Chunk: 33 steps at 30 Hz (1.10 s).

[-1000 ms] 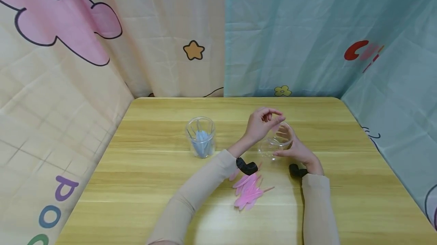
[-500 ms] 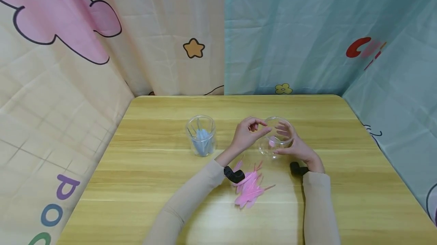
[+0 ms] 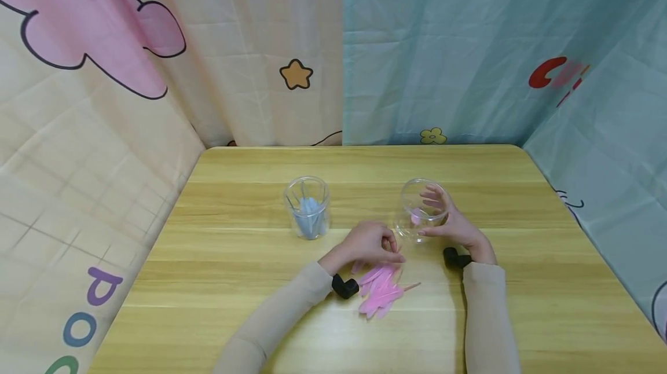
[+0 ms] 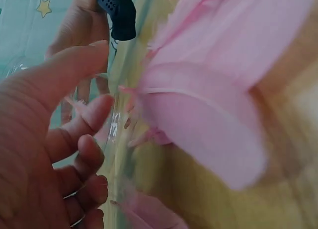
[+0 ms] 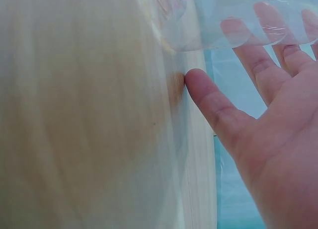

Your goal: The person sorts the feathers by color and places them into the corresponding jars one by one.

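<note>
My left hand (image 3: 369,242) is over the far end of a pile of pink feathers (image 3: 381,293). In the left wrist view its thumb and forefinger stand apart with no feather pinched, and one broad feather (image 4: 208,114) lies close beside the fingertips. My right hand (image 3: 452,224) stays spread beside a clear plastic cup (image 3: 409,203), thumb on the near side and fingers on the far side. Its fairly straight fingertips (image 5: 236,33) show through the cup wall in the right wrist view, while the thumb stands off it. Inside that cup is a pink feather (image 3: 416,216).
A second clear cup (image 3: 292,203), left of the hands, holds several blue-grey feathers (image 3: 310,217). Both cups stand on a wood-grain table (image 3: 198,281). Patterned curtains (image 3: 443,44) hang behind and at the sides.
The left hand has let go of a pink feather above the right cup, where it now lies inside. That hand has come back toward the feather pile; the right hand has hardly moved.
</note>
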Motion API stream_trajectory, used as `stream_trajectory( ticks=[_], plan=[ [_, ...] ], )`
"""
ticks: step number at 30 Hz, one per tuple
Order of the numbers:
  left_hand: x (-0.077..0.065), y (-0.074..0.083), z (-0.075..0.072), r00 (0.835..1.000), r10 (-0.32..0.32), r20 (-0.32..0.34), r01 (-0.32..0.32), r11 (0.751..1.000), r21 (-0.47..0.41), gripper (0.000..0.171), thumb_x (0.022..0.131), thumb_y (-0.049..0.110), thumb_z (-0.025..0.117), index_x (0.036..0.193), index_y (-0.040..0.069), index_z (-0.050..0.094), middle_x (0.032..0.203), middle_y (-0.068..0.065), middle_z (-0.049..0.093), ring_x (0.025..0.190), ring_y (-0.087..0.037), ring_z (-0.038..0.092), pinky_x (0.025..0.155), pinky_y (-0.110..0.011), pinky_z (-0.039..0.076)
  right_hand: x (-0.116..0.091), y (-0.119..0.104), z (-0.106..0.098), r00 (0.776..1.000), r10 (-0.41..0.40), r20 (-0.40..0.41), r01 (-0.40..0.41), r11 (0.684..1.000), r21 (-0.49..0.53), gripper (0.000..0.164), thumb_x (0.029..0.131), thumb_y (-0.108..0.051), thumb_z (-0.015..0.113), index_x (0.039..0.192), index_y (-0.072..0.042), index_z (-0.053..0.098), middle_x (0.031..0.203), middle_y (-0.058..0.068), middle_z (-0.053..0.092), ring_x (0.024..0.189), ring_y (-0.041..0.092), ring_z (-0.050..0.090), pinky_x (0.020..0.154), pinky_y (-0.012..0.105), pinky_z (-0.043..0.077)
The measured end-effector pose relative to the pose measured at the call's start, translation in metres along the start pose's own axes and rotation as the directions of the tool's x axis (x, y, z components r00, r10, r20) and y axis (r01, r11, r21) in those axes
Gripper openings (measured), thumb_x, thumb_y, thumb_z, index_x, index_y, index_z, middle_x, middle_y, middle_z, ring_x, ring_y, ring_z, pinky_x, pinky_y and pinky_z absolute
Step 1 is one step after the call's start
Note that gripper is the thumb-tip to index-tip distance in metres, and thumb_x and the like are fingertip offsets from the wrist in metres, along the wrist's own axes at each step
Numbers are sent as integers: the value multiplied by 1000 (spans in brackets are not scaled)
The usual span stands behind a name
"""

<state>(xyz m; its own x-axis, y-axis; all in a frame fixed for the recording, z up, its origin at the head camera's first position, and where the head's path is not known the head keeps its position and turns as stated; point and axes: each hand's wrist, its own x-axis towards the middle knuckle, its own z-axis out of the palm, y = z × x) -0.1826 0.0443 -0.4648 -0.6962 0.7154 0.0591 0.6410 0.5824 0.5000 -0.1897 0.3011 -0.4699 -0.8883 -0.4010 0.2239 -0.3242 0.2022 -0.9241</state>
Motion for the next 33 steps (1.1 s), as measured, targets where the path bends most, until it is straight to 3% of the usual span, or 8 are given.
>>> stream_trajectory(
  ticks=[2,5,10,16,21,24,27,33],
  plan=[
    [-3,1,1,999,20,45,-25,995,98,25,75,56,72,69,33,63,64,18,51,63,-2,46,60,-20,37,0,0,0,1000,0,-4,0,1000,1,103,69,7,80,147,-14,17,143,27,25,131,48,23,99,68,19],
    [-5,4,1,998,40,50,-49,981,187,26,74,55,72,65,33,62,61,19,49,64,-2,45,64,-23,38,0,0,0,1000,1,-3,-1,1000,8,103,68,7,80,147,-13,17,143,27,25,131,49,23,99,68,19],
    [-6,6,2,998,33,46,-42,975,220,27,77,53,72,62,32,62,58,19,48,62,-2,45,64,-22,37,0,-1,0,1000,2,0,-2,1000,23,104,68,8,80,147,-13,16,143,27,25,131,49,22,99,68,19],
    [-7,7,-1,998,-23,62,18,997,81,25,81,47,71,66,29,63,58,17,50,57,-1,44,56,-20,36,1,2,0,1000,4,5,-5,999,32,103,68,10,80,147,-13,16,143,29,23,131,49,22,99,67,19],
    [-5,11,-19,999,3,44,2,994,-108,20,84,41,71,73,25,67,62,15,52,52,-1,42,50,-18,35,2,5,0,1000,-12,10,11,999,35,103,68,12,78,147,-11,15,143,31,22,130,52,20,98,68,18],
    [0,16,-36,999,38,-18,-41,976,-212,19,85,37,71,76,21,68,65,11,53,54,-4,43,50,-19,35,2,5,-1,1000,-14,17,14,1000,28,103,69,12,77,147,-11,15,143,30,22,130,52,20,98,69,18],
    [10,23,-52,989,54,-137,-92,953,-288,17,86,35,70,79,19,68,69,10,55,61,-7,46,54,-19,37,1,3,-1,1000,-11,22,10,1000,27,102,71,12,77,147,-10,13,144,29,22,130,51,19,97,69,18],
    [35,40,-76,917,20,-399,-198,891,-409,15,87,30,71,83,15,69,75,7,57,70,-10,49,63,-22,40,-1,1,-1,1000,6,24,-6,1000,26,102,73,10,76,148,-11,10,145,27,21,131,51,19,96,72,15]
  ],
)
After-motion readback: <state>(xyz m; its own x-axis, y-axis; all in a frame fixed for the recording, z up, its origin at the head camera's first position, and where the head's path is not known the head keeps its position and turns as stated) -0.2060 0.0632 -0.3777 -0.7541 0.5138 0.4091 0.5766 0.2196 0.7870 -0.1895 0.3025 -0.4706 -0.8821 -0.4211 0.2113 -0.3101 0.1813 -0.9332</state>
